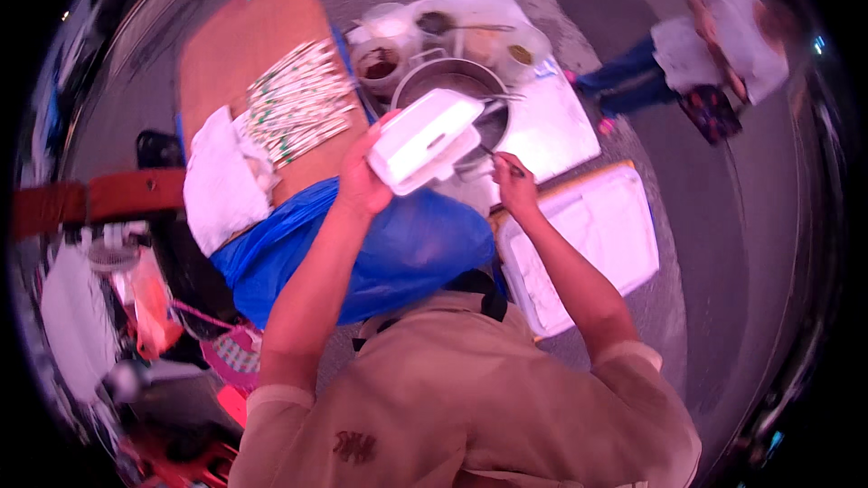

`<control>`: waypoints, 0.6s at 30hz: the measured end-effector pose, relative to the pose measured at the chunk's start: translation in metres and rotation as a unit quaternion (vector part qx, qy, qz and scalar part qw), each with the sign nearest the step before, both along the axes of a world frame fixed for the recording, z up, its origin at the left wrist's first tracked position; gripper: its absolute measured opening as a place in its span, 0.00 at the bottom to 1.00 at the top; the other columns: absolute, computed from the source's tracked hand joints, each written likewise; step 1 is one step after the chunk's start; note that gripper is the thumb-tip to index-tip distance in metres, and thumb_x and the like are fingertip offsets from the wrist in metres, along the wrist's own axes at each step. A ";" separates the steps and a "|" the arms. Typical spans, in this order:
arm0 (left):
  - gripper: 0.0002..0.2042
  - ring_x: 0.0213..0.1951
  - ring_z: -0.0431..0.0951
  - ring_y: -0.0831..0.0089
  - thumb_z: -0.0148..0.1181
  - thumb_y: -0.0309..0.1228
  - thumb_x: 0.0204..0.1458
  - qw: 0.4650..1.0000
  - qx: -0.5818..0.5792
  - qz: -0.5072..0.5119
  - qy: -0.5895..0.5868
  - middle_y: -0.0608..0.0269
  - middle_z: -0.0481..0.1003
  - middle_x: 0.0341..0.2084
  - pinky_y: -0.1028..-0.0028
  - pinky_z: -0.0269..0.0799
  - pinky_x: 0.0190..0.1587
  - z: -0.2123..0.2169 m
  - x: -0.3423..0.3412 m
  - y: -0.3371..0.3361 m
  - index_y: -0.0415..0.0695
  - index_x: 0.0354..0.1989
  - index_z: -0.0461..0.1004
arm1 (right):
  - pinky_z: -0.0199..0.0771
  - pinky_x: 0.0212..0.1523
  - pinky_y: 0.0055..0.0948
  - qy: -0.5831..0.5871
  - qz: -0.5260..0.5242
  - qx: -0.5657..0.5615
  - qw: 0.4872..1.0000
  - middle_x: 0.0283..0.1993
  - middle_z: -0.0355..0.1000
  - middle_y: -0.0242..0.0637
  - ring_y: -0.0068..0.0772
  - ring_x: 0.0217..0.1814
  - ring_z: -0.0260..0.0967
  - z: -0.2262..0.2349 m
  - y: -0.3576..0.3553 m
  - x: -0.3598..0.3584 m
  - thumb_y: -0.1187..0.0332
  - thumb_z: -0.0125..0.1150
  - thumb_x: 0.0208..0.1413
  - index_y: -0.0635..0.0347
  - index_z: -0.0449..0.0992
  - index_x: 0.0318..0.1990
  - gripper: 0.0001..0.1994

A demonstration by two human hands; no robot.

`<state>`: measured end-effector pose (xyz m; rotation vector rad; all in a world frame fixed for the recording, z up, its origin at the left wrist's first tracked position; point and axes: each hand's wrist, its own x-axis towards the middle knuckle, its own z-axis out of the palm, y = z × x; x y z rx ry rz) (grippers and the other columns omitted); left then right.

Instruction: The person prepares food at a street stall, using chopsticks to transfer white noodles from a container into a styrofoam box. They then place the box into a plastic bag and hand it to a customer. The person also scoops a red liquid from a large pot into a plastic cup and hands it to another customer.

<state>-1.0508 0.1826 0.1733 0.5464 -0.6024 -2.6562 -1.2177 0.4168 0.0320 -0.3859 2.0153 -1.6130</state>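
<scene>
My left hand (362,173) grips a white foam takeaway box (423,134) by its left side. The box is tilted over the near side of a round metal pot (463,65) and hides part of it. Just right of the box, my right hand (515,183) is closed round the dark handle of a thin utensil (489,153). That utensil points toward the pot; its far end is behind the box or too blurred to make out. Another metal utensil (506,97) rests across the pot's right rim.
Tubs of condiments (380,61) stand on a white board (551,136) around the pot. Left is a brown table (258,23) with many wrapped sticks (303,104) and a white cloth (217,181). A blue plastic bag (389,262) and white tray (646,226) are near me. A person (741,36) is far right.
</scene>
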 end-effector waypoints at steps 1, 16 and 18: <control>0.28 0.62 0.70 0.52 0.58 0.35 0.54 1.000 0.020 -0.021 0.000 0.48 0.70 0.60 0.56 0.65 0.66 0.005 0.002 0.005 0.39 0.64 0.66 | 0.74 0.37 0.22 -0.015 -0.018 -0.038 0.999 0.34 0.75 0.32 0.19 0.32 0.71 -0.008 -0.003 0.002 0.62 0.58 0.66 0.62 0.77 0.52 0.14; 0.30 0.61 0.71 0.55 0.58 0.26 0.51 0.969 -0.017 -0.246 -0.003 0.47 0.70 0.59 0.59 0.65 0.66 0.010 0.012 0.167 0.36 0.65 0.63 | 0.77 0.49 0.33 -0.338 -0.286 -0.197 0.875 0.42 0.76 0.42 0.34 0.46 0.75 0.118 0.159 0.157 0.50 0.45 0.70 0.63 0.71 0.53 0.23; 0.30 0.61 0.71 0.55 0.59 0.26 0.51 0.962 -0.011 -0.272 -0.001 0.47 0.70 0.58 0.59 0.65 0.66 -0.001 0.008 0.191 0.36 0.65 0.63 | 0.77 0.50 0.34 -0.352 -0.288 -0.234 0.859 0.44 0.75 0.43 0.35 0.48 0.74 0.140 0.182 0.178 0.46 0.44 0.70 0.63 0.70 0.54 0.26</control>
